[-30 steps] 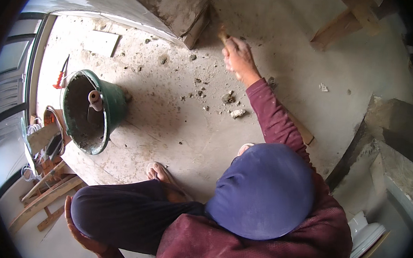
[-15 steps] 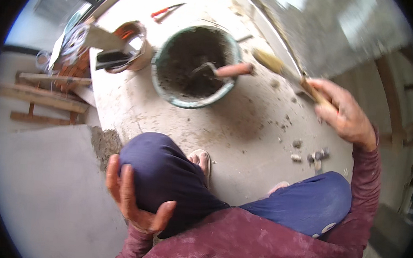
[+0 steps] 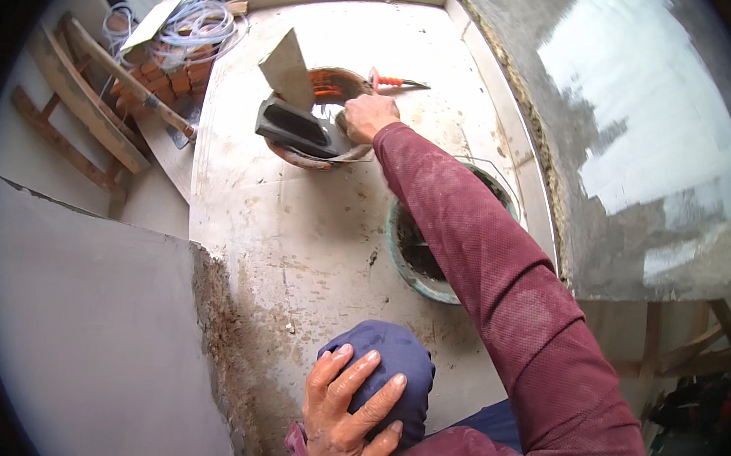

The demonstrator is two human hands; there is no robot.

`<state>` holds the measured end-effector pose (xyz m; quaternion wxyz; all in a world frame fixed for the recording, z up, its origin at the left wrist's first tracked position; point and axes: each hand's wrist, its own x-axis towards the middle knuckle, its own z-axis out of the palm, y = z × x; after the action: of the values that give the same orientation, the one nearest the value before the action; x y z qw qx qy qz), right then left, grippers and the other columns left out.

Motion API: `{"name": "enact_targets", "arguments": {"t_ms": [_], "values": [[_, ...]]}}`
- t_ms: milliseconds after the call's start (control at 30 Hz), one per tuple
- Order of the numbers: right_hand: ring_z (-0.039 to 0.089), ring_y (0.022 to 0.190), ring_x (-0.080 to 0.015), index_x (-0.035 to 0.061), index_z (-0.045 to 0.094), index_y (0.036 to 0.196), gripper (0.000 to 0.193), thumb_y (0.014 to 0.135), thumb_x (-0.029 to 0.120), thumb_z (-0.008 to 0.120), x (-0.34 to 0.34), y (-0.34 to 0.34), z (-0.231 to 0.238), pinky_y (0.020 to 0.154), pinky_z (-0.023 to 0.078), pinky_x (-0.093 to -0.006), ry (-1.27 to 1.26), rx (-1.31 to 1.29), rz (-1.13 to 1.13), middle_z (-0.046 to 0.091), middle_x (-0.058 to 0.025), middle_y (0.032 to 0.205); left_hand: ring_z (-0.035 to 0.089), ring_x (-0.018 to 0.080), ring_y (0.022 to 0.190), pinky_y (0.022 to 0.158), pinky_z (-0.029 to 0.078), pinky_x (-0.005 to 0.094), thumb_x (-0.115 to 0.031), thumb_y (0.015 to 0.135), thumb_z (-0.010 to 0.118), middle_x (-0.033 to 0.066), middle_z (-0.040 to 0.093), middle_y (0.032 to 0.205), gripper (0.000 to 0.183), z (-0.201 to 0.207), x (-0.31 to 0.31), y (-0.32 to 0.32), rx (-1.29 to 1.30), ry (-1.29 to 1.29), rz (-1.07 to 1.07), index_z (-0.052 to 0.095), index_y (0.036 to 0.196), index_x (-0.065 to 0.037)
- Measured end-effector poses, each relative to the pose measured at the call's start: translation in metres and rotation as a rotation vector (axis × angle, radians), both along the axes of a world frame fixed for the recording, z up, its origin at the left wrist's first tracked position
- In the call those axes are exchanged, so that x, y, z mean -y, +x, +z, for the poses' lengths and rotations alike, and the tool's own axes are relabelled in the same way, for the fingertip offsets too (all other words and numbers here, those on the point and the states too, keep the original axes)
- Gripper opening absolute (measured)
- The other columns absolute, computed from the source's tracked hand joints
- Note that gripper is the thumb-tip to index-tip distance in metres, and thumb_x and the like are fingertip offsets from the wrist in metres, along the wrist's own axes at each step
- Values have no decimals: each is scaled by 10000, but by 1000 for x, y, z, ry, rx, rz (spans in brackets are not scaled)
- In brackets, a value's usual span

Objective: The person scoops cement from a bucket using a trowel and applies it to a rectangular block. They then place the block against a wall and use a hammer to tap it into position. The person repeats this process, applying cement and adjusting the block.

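Observation:
My right hand [image 3: 371, 116] is closed at the right rim of an orange-lined bucket [image 3: 296, 157]. It grips the brush, whose handle and bristles are almost wholly hidden by the hand and the bucket. Beside it, a black plastering float [image 3: 298, 128] and a flat pale board [image 3: 287, 68] stick out of the same bucket. My left hand [image 3: 351, 409] lies on my left knee [image 3: 391, 348], fingers spread, holding nothing. Under my right forearm, a green mortar bucket [image 3: 405, 265] is partly covered.
A red-gripped tool with a dark tip [image 3: 397, 82] lies behind the orange-lined bucket. At left are stacked bricks [image 3: 151, 86], coiled clear hose [image 3: 201, 30] and wooden trestles [image 3: 94, 116]. A grey slab [image 3: 97, 311] with a rough mortar edge is near left; a partly whitened slab [image 3: 642, 154] is at right.
My right hand has swung from the right side, carrying the brush, across to the orange-lined bucket. My left hand has settled on the knee. The view has turned left.

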<state>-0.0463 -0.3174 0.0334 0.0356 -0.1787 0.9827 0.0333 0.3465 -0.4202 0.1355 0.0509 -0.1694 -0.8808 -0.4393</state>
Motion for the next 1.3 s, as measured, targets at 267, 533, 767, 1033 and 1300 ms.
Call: {"name": "enact_targets", "arguments": {"t_ms": [267,533,767,1033,1300], "values": [[689,879,-264,99,718,953,243,836,158,513,21,-26,-20,705,540,-375,128,44,67,699,-126,965,400,418,1237,1022,340,517,-275,615,695,188,501,1284,502,-9,24,-18,54,109,31,688,1098,-134],[689,823,-283,71,712,890,187,788,138,570,9,-12,-26,683,543,-390,27,-10,41,696,-143,889,377,400,1271,1045,318,523,-209,565,692,157,466,1332,481,-12,26,-23,15,76,-42,723,1041,-264],[675,736,-324,38,532,1036,267,773,81,538,-8,33,27,635,536,-449,-133,-214,52,653,-159,758,386,391,1264,1040,326,520,-226,570,687,136,497,1290,460,-9,38,-22,56,126,-46,729,1026,-272],[641,666,-331,0,579,954,177,807,57,499,-33,54,-5,623,517,-432,-433,-366,-72,617,-180,728,393,432,1250,1045,310,505,-265,583,669,209,483,1304,465,-13,25,-18,-6,185,-134,716,1026,-132],[679,697,-302,-33,602,925,270,751,172,585,26,55,12,585,526,-415,-603,-275,-82,657,-178,808,331,478,1278,1049,261,579,-275,741,657,298,384,1371,445,-12,26,-10,-75,62,-153,656,1143,-87]]}}
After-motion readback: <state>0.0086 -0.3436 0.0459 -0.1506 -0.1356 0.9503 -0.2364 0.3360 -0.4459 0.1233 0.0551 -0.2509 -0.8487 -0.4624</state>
